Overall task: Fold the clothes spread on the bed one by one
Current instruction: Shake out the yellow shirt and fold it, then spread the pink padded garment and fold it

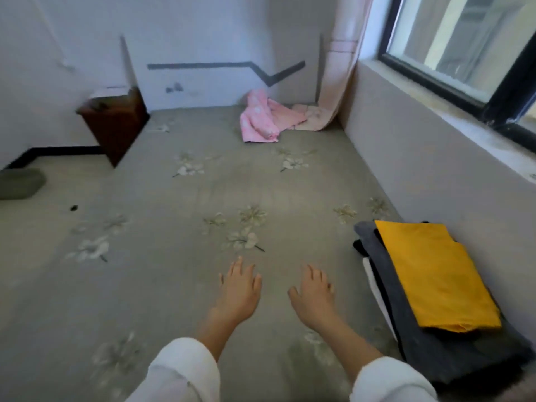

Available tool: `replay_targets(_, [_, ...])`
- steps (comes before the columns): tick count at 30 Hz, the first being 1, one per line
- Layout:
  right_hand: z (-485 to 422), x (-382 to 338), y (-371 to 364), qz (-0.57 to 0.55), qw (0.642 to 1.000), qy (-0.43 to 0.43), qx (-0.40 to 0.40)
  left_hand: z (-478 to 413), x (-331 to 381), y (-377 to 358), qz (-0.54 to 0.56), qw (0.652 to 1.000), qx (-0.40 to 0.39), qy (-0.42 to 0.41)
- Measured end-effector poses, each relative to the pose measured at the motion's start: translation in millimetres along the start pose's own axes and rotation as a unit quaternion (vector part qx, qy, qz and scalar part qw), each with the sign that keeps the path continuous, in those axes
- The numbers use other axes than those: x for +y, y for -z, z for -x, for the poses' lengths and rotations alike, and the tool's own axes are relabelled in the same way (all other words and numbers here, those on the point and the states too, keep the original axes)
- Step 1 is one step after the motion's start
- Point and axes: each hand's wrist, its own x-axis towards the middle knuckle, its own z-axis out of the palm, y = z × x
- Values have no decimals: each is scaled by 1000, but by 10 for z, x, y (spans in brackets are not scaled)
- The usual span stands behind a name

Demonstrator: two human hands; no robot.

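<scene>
Clothes folded into a stack (429, 355) lie along the near right edge of the bed (162, 285), a yellow piece (432, 274) on top of grey ones. Just left of it, the left hand (239, 288) and right hand (313, 297) are held palm down over the sheet, fingers spread, holding nothing. A crumpled pink garment (261, 118) lies near the far right corner, beside the foot of the curtain (339, 68).
</scene>
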Motion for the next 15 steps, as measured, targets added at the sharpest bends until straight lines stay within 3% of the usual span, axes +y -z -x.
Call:
replay_targets(8, [469, -2086, -480, 13, 972, 227, -51, 1083, -1812, 1057, 4, 979, 139, 150])
replay_targets(15, [629, -3524, -1095, 38, 924, 363, -112, 1524, -3054, 1653, 24, 950, 191, 246])
